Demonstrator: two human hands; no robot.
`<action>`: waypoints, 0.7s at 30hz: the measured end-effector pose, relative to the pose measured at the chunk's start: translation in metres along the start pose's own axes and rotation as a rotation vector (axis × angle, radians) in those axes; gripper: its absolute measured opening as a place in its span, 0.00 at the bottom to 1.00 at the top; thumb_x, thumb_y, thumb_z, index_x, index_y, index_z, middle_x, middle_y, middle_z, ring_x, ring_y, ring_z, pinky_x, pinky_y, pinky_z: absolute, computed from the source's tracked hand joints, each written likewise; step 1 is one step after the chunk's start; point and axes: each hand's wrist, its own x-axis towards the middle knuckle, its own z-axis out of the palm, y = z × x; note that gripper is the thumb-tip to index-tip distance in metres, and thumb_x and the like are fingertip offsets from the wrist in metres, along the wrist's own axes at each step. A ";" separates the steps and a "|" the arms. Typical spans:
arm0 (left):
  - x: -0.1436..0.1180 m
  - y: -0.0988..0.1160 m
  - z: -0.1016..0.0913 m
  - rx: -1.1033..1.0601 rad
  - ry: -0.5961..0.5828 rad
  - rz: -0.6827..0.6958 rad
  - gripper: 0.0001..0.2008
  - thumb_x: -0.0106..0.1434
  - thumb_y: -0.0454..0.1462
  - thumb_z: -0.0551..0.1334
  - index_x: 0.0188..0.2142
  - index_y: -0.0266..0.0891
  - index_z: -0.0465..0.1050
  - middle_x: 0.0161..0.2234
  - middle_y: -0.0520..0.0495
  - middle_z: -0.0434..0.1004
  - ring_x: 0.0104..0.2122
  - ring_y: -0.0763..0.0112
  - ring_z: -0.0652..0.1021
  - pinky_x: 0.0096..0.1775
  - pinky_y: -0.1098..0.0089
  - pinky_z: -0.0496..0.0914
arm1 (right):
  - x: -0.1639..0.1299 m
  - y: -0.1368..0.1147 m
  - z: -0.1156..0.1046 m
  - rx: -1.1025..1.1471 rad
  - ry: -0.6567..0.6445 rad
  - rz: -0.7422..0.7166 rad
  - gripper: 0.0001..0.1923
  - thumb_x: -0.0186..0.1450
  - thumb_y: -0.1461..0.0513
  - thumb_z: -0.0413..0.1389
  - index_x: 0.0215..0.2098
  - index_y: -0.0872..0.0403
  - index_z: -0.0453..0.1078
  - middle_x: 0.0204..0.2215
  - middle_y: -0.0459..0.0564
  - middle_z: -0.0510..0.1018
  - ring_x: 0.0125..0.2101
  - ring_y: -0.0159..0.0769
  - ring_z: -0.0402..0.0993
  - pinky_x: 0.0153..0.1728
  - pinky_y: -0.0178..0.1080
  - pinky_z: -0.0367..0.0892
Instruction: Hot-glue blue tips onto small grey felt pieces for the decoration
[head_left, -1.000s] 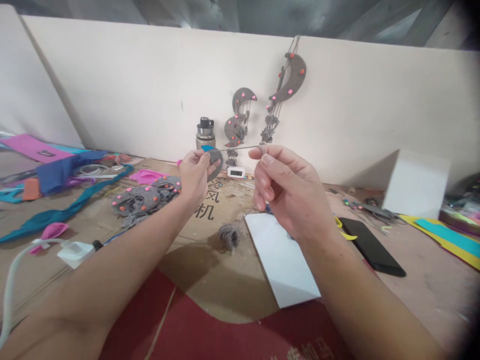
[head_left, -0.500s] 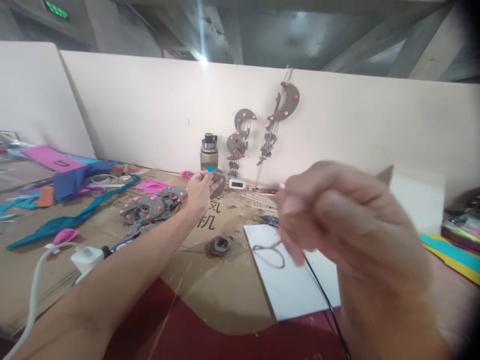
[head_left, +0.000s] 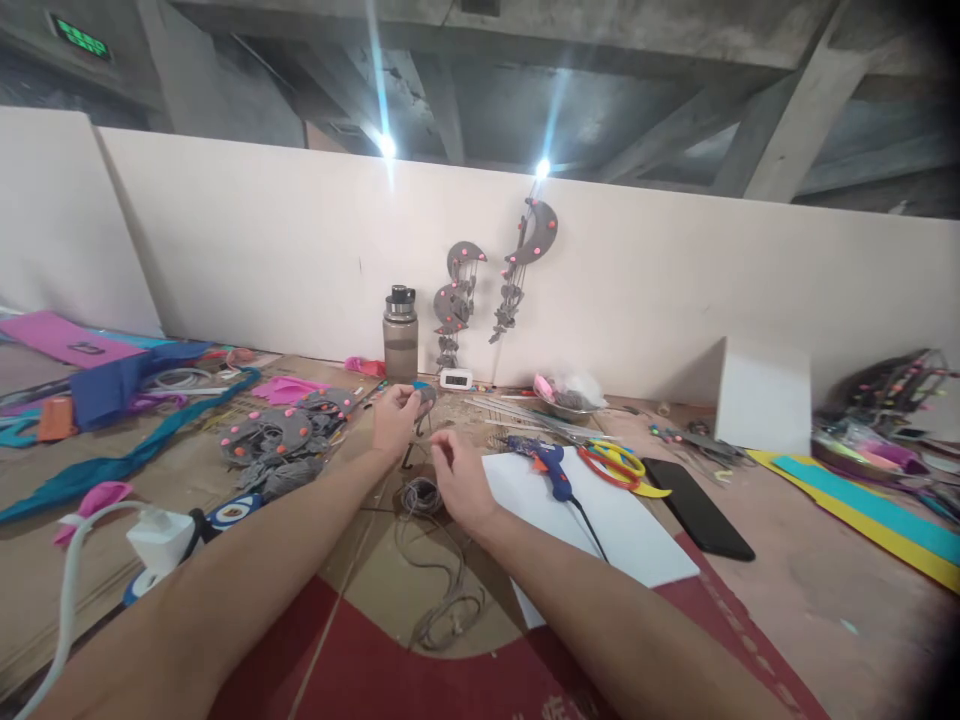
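My left hand (head_left: 396, 422) pinches a grey felt piece (head_left: 427, 398) with a small bit of blue at its edge, over the cardboard-covered table. Close by on its right is my right hand (head_left: 463, 482), thumb and fingertips together; whatever they hold is too small to make out. A wound bundle of grey cord (head_left: 420, 496) lies beneath the hands, with loose cord loops (head_left: 450, 610) trailing toward me. Left of my left hand is a pile of grey felt shapes (head_left: 277, 432) dotted with pink and orange balls.
A blue glue gun (head_left: 551, 465) and red-and-yellow scissors (head_left: 611, 465) lie on a white board (head_left: 637, 545), a black phone (head_left: 697, 508) beside it. A bottle (head_left: 400, 335) and small digital clock (head_left: 456, 380) stand behind. Felt moon hangings (head_left: 536, 235) are on the wall. A white charger (head_left: 161, 537) sits left.
My right hand has gone from close to the camera, where it pinched a cord, forward and left to beside my left hand. The glue gun and scissors have come into clear view.
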 end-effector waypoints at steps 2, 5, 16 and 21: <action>0.002 -0.008 -0.002 -0.008 -0.022 -0.029 0.12 0.49 0.40 0.69 0.27 0.37 0.68 0.27 0.52 0.74 0.31 0.72 0.77 0.42 0.66 0.74 | -0.004 0.017 0.011 0.001 -0.030 0.051 0.09 0.65 0.63 0.46 0.37 0.54 0.69 0.35 0.51 0.76 0.37 0.37 0.70 0.41 0.40 0.64; 0.004 -0.015 -0.002 -0.023 -0.056 -0.065 0.14 0.48 0.41 0.70 0.27 0.37 0.67 0.27 0.52 0.74 0.31 0.72 0.78 0.42 0.67 0.74 | -0.003 0.027 0.014 -0.032 -0.013 0.054 0.10 0.65 0.63 0.46 0.37 0.54 0.68 0.35 0.51 0.76 0.37 0.38 0.70 0.42 0.41 0.64; 0.005 -0.018 -0.001 -0.105 -0.033 -0.116 0.14 0.46 0.40 0.70 0.27 0.36 0.68 0.28 0.51 0.74 0.29 0.73 0.77 0.39 0.67 0.75 | 0.001 0.032 0.016 -0.083 0.001 0.070 0.10 0.65 0.63 0.46 0.37 0.53 0.68 0.36 0.50 0.76 0.38 0.37 0.71 0.44 0.41 0.64; 0.000 -0.012 -0.003 -0.223 0.015 -0.118 0.17 0.45 0.40 0.72 0.27 0.37 0.65 0.27 0.51 0.73 0.30 0.73 0.77 0.42 0.63 0.75 | -0.002 0.027 0.011 -0.042 -0.023 0.007 0.09 0.65 0.62 0.46 0.37 0.52 0.68 0.36 0.50 0.76 0.38 0.37 0.71 0.44 0.40 0.64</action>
